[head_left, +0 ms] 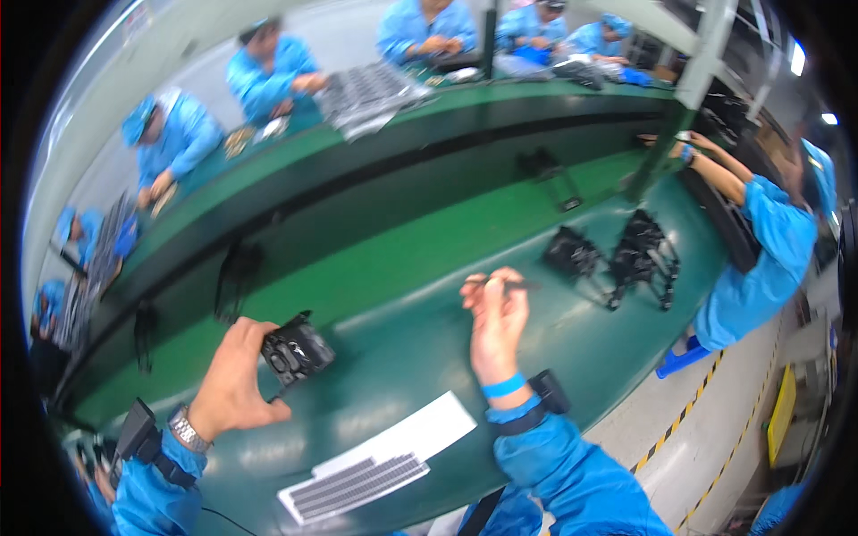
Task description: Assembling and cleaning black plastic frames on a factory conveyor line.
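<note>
My left hand is at the left of the bench, its fingers against the upper left side of a small black plastic device. The device is tilted, with round shapes on its face; my thumb sits lower, apart from its body. To the right, my right hand is raised above the bench, palm up. Between its thumb and fingers is a slim dark tool, whose exact kind I cannot make out. A white sheet with rows of dark labels lies on the bench between my forearms.
Black devices with cables and a black bundle lie to the right on the green bench. Beyond runs a green belt carrying more black pieces. A co-worker works at the right; several others sit across. A green post stands at right.
</note>
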`<move>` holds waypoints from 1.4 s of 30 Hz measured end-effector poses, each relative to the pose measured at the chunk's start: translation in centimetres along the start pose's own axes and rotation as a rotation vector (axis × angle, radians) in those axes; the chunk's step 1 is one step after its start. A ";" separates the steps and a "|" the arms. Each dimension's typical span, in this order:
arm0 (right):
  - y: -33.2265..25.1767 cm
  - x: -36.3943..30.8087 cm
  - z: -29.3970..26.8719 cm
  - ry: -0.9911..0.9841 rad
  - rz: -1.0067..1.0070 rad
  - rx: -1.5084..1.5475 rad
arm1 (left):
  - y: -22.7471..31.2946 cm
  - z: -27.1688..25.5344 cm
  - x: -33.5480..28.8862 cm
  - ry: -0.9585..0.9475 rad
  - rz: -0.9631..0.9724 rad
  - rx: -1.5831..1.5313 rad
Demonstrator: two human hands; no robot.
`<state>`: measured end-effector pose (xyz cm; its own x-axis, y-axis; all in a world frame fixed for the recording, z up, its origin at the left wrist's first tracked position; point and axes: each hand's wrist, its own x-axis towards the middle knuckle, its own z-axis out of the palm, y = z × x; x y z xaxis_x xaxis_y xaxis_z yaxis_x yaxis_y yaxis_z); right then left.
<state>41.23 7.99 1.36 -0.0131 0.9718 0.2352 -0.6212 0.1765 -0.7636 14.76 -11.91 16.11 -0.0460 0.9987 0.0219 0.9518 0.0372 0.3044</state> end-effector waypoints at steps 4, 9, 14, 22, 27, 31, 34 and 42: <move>-0.9 -1.9 1.8 -0.328 0.099 -0.075 | 0.0 4.8 -4.7 -0.024 0.045 -0.270; -1.7 -6.0 5.4 -0.667 0.255 -0.167 | -0.7 11.5 -4.6 0.026 0.071 -0.450; -1.1 -7.7 6.7 -0.854 0.257 -0.424 | -1.4 12.7 -4.6 0.095 0.124 -0.504; 0.3 -8.1 7.4 -0.827 0.223 -0.673 | -3.0 13.5 -5.2 0.158 0.056 -0.562; 0.7 -8.5 7.5 -0.811 0.252 -0.746 | -3.4 14.6 -5.2 0.158 0.014 -0.601; 0.8 -8.7 7.7 -0.799 0.280 -0.707 | -3.4 14.3 -5.2 0.178 0.044 -0.579; 0.9 -8.7 7.7 -0.806 0.301 -0.689 | -3.5 14.4 -5.2 0.162 0.034 -0.585; 0.9 -8.7 7.9 -0.815 0.280 -0.734 | -3.5 14.6 -5.2 0.163 0.017 -0.588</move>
<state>34.64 -1.51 3.39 -0.7532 0.6472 0.1176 0.0901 0.2786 -0.9562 16.09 -16.72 0.99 -0.1226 0.9791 0.1625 0.6283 -0.0501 0.7763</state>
